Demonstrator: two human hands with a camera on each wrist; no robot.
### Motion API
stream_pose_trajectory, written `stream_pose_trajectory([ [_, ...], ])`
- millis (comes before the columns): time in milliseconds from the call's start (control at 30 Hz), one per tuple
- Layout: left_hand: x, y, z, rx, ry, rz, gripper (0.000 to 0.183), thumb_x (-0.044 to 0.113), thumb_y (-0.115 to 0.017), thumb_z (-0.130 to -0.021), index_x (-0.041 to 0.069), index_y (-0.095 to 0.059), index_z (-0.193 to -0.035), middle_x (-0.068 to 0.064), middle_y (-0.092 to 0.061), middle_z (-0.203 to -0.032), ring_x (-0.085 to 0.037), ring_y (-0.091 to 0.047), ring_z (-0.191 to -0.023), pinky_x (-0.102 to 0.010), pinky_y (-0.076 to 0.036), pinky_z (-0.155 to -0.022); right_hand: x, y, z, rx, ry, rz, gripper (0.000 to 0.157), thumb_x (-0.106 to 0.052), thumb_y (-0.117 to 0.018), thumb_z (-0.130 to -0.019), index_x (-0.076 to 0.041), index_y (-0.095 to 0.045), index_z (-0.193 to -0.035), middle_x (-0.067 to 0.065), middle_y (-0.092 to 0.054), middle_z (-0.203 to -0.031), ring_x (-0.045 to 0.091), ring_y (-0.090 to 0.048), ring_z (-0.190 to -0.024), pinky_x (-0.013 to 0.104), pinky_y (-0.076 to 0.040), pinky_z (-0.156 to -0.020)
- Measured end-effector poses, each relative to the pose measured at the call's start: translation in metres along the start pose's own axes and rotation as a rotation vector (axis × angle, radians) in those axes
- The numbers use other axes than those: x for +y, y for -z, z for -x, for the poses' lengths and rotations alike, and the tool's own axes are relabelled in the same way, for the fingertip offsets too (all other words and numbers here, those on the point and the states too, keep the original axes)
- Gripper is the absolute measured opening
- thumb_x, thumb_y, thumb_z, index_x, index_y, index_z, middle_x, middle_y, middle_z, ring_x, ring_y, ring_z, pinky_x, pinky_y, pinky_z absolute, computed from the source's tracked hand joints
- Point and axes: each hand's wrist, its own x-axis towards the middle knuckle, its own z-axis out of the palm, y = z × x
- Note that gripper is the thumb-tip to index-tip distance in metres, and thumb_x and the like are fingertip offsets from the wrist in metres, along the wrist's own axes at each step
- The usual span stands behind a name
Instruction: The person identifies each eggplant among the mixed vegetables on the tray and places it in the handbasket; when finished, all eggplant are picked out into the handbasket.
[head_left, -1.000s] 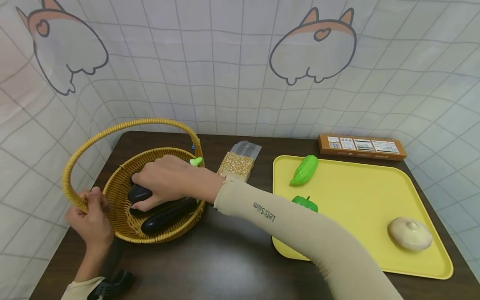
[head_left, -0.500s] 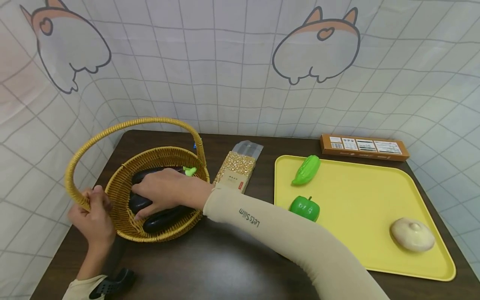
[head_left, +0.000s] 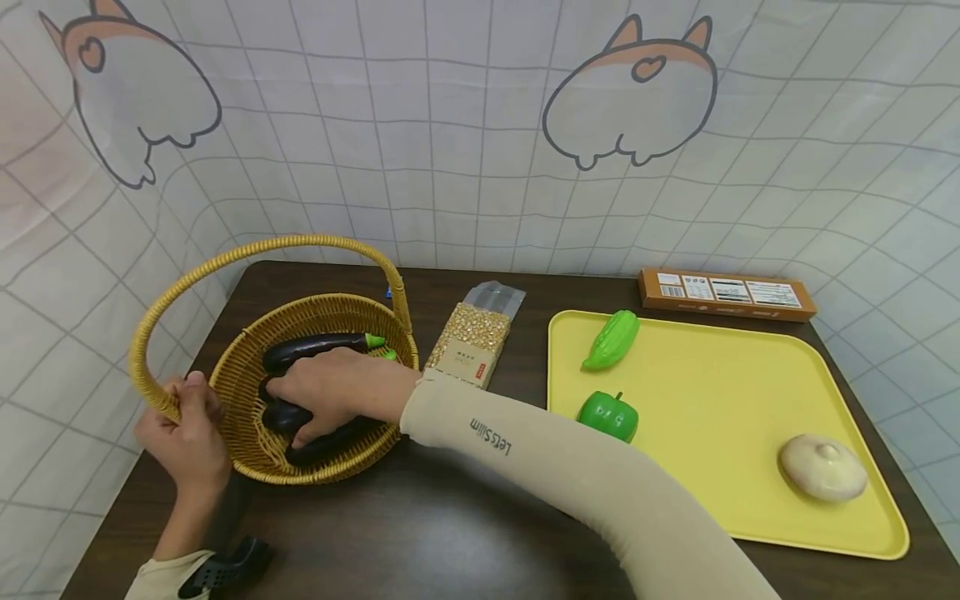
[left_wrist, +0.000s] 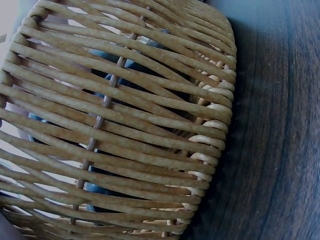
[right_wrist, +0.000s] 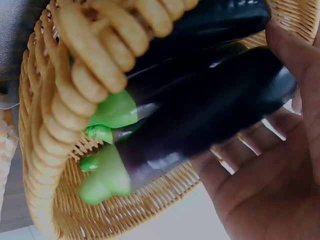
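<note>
My left hand [head_left: 187, 429] grips the wicker basket's handle [head_left: 202, 271] near its left base. Inside the basket [head_left: 258, 475] lie several glossy dark eggplants with green caps. My right hand [head_left: 337, 387] reaches down into it from the right, thumb and fingers on either side of one eggplant [right_wrist: 205, 115]. The right wrist view shows the thumb at that eggplant's rounded end and the fingers passing along its far side. Another eggplant [head_left: 315, 350] lies along the back of the basket. In the left wrist view the basket's woven wall [left_wrist: 140, 110] hides most of the contents.
To the right, a yellow tray [head_left: 712, 400] holds a green ridged vegetable [head_left: 611, 340], a green bell pepper [head_left: 609, 417] and a pale round vegetable [head_left: 823, 468]. A bag of corn kernels [head_left: 468, 342] lies between basket and tray. A brown box [head_left: 726, 293] sits behind the tray.
My right hand has lowered deeper into the basket with the eggplant, moving slightly toward me. The back eggplant now shows fully. My left hand has stayed on the handle.
</note>
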Motion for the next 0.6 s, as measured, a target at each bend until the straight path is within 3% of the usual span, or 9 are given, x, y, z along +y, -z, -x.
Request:
stream_pose_trajectory([
  [233,-0.001,-0.001,0.000,0.001,0.008,0.023,0.051,-0.007,-0.059,-0.102,-0.013,-0.024,-0.065,-0.004,-0.035,-0.054,-0.011,-0.027,-0.043,-0.025,-0.020,-0.045,0.002,0.002,0.003,0.017,-0.013,0.052,0.071,-0.069,-0.068,-0.092,-0.030,-0.051,-0.149,-0.011,-0.057,-0.136,0.003,-0.055,-0.121,0.032,-0.051,-0.096],
  [367,-0.001,-0.002,-0.001,0.002,0.008,0.037,0.051,-0.008,-0.058,-0.102,-0.013,-0.024,-0.064,-0.004,-0.035,-0.053,-0.011,-0.026,-0.043,-0.025,-0.019,-0.045,0.005,0.005,0.008,0.072,-0.012,0.092,0.068,-0.067,-0.066,-0.095,-0.027,-0.051,-0.148,-0.008,-0.055,-0.137,0.007,-0.056,-0.120,0.029,-0.052,-0.092],
  [500,0.000,-0.001,-0.002,0.004,0.002,0.029,0.051,-0.008,-0.058,-0.102,-0.013,-0.024,-0.064,-0.004,-0.035,-0.053,-0.011,-0.027,-0.043,-0.024,-0.020,-0.044,0.009,0.007,0.016,0.173,0.019,0.119,0.061,-0.067,-0.064,-0.097,-0.023,-0.053,-0.137,-0.008,-0.056,-0.122,0.009,-0.058,-0.107,0.025,-0.051,-0.081],
  [600,0.000,-0.001,-0.002,0.006,0.003,0.028,0.051,-0.008,-0.057,-0.102,-0.013,-0.024,-0.064,-0.004,-0.034,-0.054,-0.011,-0.027,-0.043,-0.025,-0.020,-0.045,0.011,0.009,0.024,0.239,0.068,0.091,0.046,-0.057,-0.064,-0.101,-0.020,-0.055,-0.126,-0.008,-0.055,-0.109,0.008,-0.056,-0.097,0.024,-0.047,-0.075],
])
